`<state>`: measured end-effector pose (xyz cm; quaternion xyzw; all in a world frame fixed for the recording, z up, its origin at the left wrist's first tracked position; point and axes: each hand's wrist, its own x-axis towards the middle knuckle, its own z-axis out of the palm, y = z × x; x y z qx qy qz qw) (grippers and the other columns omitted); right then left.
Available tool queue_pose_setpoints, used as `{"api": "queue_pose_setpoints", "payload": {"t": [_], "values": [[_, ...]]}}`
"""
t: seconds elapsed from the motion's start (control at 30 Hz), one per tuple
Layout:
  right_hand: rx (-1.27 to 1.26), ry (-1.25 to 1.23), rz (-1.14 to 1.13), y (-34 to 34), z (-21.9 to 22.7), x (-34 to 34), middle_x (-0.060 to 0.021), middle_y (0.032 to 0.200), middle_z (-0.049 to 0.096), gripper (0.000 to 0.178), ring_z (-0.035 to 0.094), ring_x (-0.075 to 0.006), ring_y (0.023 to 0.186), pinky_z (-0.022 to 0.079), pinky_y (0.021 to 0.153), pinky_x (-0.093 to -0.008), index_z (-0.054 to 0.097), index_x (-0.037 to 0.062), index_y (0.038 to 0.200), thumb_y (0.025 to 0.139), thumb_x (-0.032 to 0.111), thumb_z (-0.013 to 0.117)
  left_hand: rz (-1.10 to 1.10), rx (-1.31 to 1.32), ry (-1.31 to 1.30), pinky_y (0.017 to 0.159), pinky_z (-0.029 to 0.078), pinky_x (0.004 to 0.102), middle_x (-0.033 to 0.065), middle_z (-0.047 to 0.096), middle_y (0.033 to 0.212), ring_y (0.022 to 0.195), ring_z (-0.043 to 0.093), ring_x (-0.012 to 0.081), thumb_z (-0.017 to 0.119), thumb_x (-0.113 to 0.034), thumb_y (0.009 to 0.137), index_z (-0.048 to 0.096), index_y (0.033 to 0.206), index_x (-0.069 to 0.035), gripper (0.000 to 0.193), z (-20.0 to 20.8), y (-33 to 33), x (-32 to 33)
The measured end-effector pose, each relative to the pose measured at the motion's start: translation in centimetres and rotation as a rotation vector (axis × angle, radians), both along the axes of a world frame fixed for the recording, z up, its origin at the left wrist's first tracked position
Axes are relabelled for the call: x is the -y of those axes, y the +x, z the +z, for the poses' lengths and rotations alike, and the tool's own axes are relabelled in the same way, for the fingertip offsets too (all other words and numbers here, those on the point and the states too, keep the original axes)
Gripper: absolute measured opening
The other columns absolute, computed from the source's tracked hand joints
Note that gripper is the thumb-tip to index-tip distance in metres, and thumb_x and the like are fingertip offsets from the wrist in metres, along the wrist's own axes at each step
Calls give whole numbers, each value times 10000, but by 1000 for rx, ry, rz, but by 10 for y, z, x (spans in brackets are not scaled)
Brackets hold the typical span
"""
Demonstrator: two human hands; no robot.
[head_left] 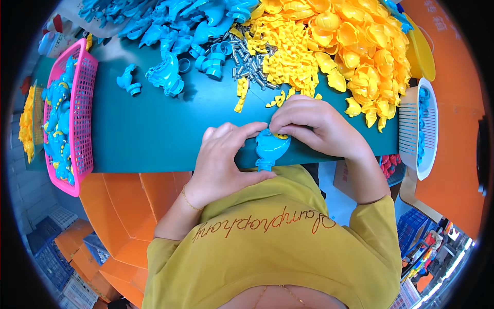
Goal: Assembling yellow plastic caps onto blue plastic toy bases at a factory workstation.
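1. From where I stand, the left hand (218,157) is curved into a wide C, its index finger and thumb well spread, and it grips a glossy blue plastic piece (272,149) between them.
2. The index fingertip sits at the piece's upper end and the thumb lies against its narrow lower end, so the piece bridges the gap between the two.
3. The right hand (314,126) comes in from the other side, thumb and fingers bunched close together over the upper right of the blue piece.
4. A small yellow part (281,136) shows there, right under those fingertips; I cannot tell whether they pinch it or merely touch it.
5. The blue piece is held up between the two hands, by the near edge of the green table (149,139), just in front of the person's mustard-coloured shirt (272,237).
6. Beyond the hands I see small yellow pieces (290,62) heaped beside little metal cylinders (252,64), with larger yellow shells (370,51) to the right and blue shells (175,23) to the left.
7. Well apart on the left, a pink basket (83,108) holds blue pieces with yellow parts on them.
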<state>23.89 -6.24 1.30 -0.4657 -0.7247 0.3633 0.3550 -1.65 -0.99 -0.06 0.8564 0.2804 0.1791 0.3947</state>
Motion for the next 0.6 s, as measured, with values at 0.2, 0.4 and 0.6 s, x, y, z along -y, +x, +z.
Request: {"api": "queue_pose_setpoints", "payload": {"t": [0.2, 0.4, 0.6], "values": [[56, 35, 82, -1, 7, -9, -80, 1034, 748, 94, 689, -295, 977, 553, 880, -396, 748, 35, 1052, 959, 35, 737, 7, -18, -14, 840, 400, 337, -25, 682, 1006, 885, 575, 168, 1036, -361, 562, 691, 1361, -160, 894, 3, 0, 0], [99, -47, 101, 1, 7, -13, -96, 1034, 735, 103, 688, -316, 993, 554, 889, -408, 746, 40, 1057, 955, 36, 736, 24, 3, -19, 831, 407, 332, -31, 680, 996, 880, 582, 166, 1040, -359, 553, 686, 1352, -151, 898, 0, 1, 1], [101, -19, 33, -7, 7, -8, -94, 1033, 724, 131, 691, -302, 1003, 563, 872, -392, 762, 55, 1049, 930, 3, 744, 18, 26, -27, 859, 429, 331, -25, 735, 1089, 891, 595, 168, 1044, -343, 556, 647, 1378, -147, 934, 1, 1, 0]]}}
